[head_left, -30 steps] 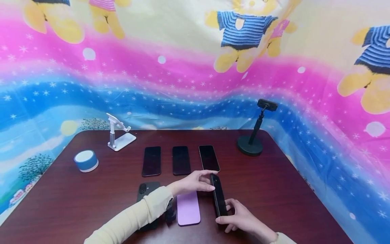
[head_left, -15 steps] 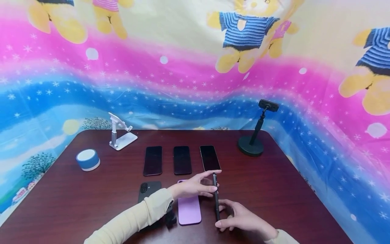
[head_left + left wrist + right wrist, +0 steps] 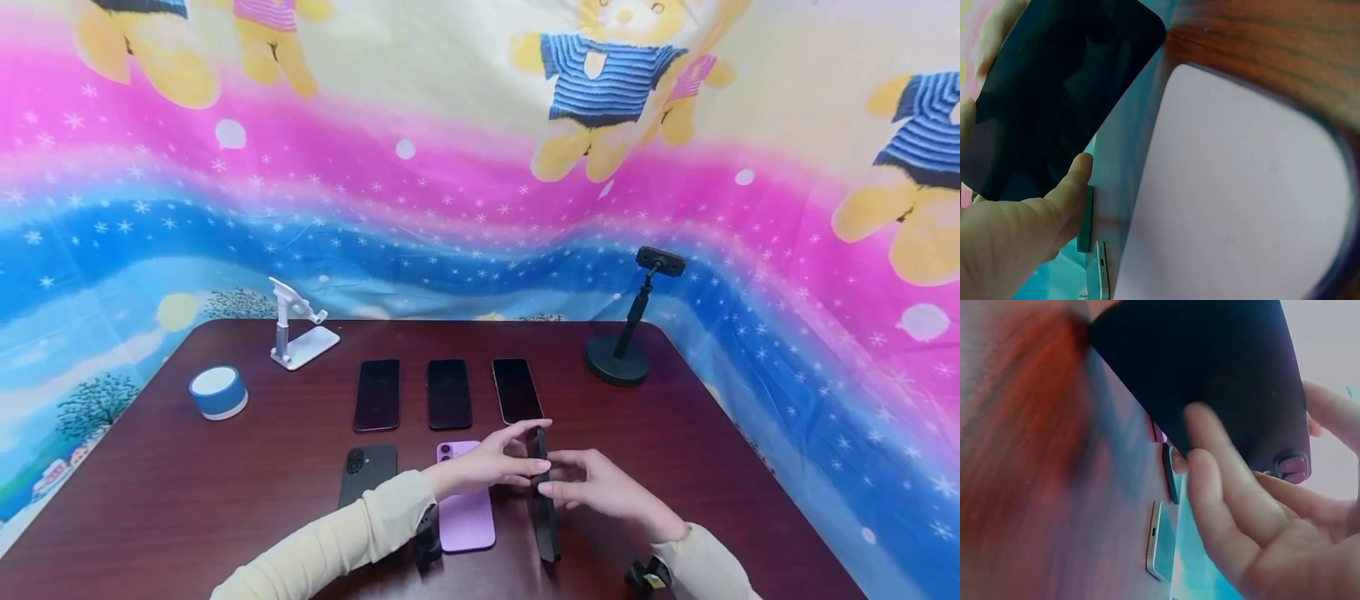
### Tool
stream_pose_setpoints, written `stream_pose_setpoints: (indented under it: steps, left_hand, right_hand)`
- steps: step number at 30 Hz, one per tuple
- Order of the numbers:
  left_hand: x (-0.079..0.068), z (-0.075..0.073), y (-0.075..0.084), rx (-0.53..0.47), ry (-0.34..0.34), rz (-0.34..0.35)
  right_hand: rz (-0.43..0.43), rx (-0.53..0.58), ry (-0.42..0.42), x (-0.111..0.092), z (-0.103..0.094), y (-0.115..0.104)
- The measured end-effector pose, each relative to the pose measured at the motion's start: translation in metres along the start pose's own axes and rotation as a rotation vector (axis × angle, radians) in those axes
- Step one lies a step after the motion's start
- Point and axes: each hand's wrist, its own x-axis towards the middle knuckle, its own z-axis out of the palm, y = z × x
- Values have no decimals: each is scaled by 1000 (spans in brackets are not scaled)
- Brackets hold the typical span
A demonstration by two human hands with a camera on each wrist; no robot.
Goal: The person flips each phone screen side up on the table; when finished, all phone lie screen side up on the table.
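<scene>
A black smartphone [image 3: 546, 529] stands nearly on its long edge above the table, between both hands. My left hand [image 3: 487, 462] grips it by the far end, thumb and fingers at its edges. My right hand [image 3: 603, 487] pinches it near the middle, thumb on the upper edge. The left wrist view shows the dark screen [image 3: 1066, 94]. In the right wrist view, fingers [image 3: 1210, 481] lie against the black back [image 3: 1210, 362], near its camera lenses [image 3: 1291, 467]. Left of it, a lilac phone [image 3: 468, 521] lies back up, partly under my left wrist.
Three phones lie screen up in a row: left [image 3: 377, 396], middle [image 3: 449, 394], right [image 3: 516, 390]. A dark grey phone [image 3: 369, 472] is partly covered by my left sleeve. Behind stand a white phone stand [image 3: 307, 346], a blue-white tape roll [image 3: 218, 393] and a black stand [image 3: 618, 360].
The phone has turned upright on its edge and shifted slightly right. My right hand has slid from its near end up towards my left hand, which keeps its grip on the far end.
</scene>
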Motion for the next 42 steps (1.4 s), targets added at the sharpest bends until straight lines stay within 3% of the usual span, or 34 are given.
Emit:
stream_pose_setpoints:
  steps: [9,17,24,32,37,42]
  left_hand:
    - [-2,-1,0,-3,-1,42]
    - [-3,-8,-2,143,200,113]
    - [-4,-11,-1,98,262,94]
    - [-1,-12,-3,92,335,86]
    - [0,-13,-5,179,388,56]
    - [3,-14,-7,247,388,16]
  right_hand:
    - [-34,130,97,4,-7,-2]
    - [-39,171,160,4,-14,7]
    - [7,187,205,7,-18,20]
    - [71,105,205,15,-21,28]
    - [88,20,196,21,-21,32]
    - [119,-70,218,25,-19,36]
